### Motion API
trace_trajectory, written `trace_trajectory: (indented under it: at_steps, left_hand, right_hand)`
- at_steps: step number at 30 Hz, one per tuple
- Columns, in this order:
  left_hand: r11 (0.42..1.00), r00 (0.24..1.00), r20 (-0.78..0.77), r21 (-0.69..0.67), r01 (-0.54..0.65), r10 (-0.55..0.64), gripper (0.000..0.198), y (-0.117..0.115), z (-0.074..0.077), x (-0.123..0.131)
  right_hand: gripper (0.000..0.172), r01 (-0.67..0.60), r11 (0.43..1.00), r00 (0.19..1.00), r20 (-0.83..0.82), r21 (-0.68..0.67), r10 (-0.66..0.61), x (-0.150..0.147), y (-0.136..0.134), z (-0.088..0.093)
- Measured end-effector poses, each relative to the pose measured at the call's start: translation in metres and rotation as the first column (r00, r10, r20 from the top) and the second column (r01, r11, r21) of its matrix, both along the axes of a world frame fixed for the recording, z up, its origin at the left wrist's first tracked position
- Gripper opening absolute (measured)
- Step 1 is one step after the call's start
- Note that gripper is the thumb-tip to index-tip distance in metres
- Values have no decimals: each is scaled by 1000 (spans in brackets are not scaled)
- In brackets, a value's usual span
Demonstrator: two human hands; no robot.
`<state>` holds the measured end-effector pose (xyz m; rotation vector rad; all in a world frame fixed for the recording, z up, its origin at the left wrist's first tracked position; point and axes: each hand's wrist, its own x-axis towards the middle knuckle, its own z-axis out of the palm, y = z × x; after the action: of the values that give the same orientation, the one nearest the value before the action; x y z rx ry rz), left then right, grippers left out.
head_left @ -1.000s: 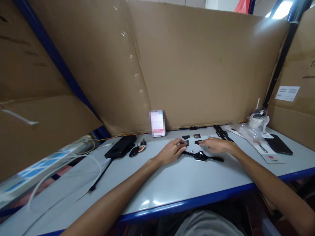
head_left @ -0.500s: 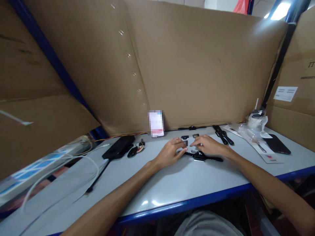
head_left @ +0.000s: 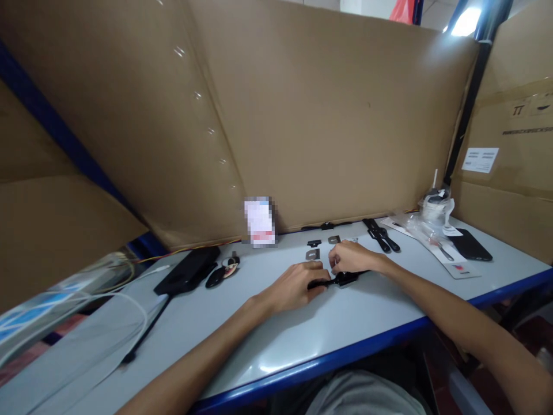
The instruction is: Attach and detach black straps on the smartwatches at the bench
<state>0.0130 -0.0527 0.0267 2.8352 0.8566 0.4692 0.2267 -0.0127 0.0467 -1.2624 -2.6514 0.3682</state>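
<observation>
A black smartwatch (head_left: 341, 279) lies on the grey table (head_left: 268, 328), its strap running left under my left hand (head_left: 298, 283). My left hand rests on the strap end with its fingers curled and pressed down on it. My right hand (head_left: 352, 258) sits just behind and right of the watch body, fingers bent in a pinch; what they pinch is hidden. Small flat watch parts (head_left: 313, 254) lie just beyond both hands.
A cardboard wall (head_left: 302, 115) backs the table. Black pouch (head_left: 186, 270) and keys (head_left: 222, 272) at left, white cables (head_left: 86, 311) far left. Spare black straps (head_left: 380, 235), a plastic bag with tools (head_left: 432, 230) and a phone (head_left: 470, 245) at right. A blurred card (head_left: 259, 222) leans on the wall.
Both hands have drawn closer together over the watch. My right hand left the small parts and came back to the watch body; my left hand slid onto the strap. The camera view shifted right.
</observation>
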Motion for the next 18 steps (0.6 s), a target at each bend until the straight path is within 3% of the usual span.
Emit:
trace_trajectory:
  at_steps: [7,10,15,18]
  left_hand:
    - [998,1000,-11,-61,-7,6,17,-5,5,2]
    - [996,999,-25,-86,-32,30,15,-4,7,2]
    - [988,992,-93,-122,-95,84,7,-1,13,-3]
    - [985,988,-88,-108,-135,126,18,-3,12,-2]
  right_hand:
    - [17,144,986,965,235,-87,-120,38,18,15]
    - [21,271,962,918,303,-10,-256,53,25,16]
    - [27,370,914,898,188,166,-397,59,29,15]
    - [21,315,932,937,95,180,-335,51,21,22]
